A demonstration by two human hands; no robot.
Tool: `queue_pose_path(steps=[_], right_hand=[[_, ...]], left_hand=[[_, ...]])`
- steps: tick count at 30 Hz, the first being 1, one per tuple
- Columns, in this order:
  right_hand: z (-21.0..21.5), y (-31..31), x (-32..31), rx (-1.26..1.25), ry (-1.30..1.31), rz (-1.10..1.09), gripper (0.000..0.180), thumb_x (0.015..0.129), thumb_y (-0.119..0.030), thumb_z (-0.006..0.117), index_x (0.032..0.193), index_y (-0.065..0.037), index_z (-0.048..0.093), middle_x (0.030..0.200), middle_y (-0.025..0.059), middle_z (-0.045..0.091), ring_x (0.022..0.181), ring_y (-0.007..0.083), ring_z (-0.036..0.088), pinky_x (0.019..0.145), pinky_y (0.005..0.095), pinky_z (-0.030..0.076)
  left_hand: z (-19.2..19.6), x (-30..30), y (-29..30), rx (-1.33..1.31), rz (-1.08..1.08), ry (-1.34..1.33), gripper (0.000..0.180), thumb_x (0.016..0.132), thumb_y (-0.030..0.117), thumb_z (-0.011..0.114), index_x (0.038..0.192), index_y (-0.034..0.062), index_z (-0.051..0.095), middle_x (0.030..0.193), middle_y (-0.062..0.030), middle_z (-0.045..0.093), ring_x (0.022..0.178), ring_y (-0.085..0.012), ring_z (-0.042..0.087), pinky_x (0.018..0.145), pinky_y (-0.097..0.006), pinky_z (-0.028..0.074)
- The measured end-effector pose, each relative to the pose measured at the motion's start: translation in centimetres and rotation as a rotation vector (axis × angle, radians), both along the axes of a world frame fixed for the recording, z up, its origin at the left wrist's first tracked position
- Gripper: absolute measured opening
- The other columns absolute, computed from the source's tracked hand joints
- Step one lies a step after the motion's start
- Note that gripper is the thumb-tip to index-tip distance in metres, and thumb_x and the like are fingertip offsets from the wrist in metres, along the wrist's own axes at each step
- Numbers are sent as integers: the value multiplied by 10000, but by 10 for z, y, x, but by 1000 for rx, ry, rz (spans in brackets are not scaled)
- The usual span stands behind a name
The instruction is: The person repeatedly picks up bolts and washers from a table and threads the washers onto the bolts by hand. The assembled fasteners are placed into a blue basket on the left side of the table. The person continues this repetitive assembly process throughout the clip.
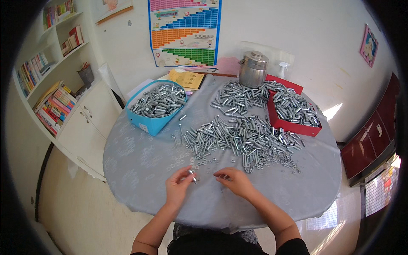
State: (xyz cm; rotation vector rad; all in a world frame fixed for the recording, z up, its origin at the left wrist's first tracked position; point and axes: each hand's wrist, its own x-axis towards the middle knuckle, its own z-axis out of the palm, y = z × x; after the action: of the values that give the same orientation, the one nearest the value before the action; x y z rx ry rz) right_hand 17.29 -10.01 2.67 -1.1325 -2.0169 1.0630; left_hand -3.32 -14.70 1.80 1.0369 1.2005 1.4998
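Over the near part of the table, my left hand (175, 183) pinches a small silver bolt (194, 178) between thumb and fingers. To its right, my right hand (237, 182) is held low with thumb and forefinger drawn together; whatever lies between them is too small to make out. Loose nuts (260, 165) and flat washers (174, 164) are scattered just beyond both hands. Behind these spreads a large pile of silver bolts or metal sleeves (238, 135).
A blue bin (146, 126) full of metal pieces stands at the far left of the grey tablecloth (131, 170). At the far right is a red box (293, 127), also full. A steel canister (254, 70) and yellow papers (186, 78) sit at the back.
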Motion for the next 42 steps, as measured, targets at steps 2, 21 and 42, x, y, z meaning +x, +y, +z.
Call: queue_pose_path(steps=[2,21,42], right_hand=[[-5,8,-12,130,-126,71,171,770,-135,621,930,-77,636,887,74,610,799,206,587,708,303,474],[-18,45,-85,13,-278,114,190,677,-201,678,815,-77,638,762,73,645,721,231,617,647,336,474],[-11,13,-81,-500,348,159,137,758,-47,664,883,-2,627,850,31,639,796,86,590,714,209,464]], left_hand=[[-2,-16,-1,14,84,-38,289,780,-1,616,1066,7,572,826,-59,610,754,-108,583,643,-227,482],[-20,-43,-18,-9,163,-239,270,792,3,598,1060,9,567,851,-103,622,757,-138,594,651,-256,500],[-24,-47,-18,-163,176,-577,153,828,37,573,942,-29,495,869,-184,611,740,-220,626,662,-310,548]])
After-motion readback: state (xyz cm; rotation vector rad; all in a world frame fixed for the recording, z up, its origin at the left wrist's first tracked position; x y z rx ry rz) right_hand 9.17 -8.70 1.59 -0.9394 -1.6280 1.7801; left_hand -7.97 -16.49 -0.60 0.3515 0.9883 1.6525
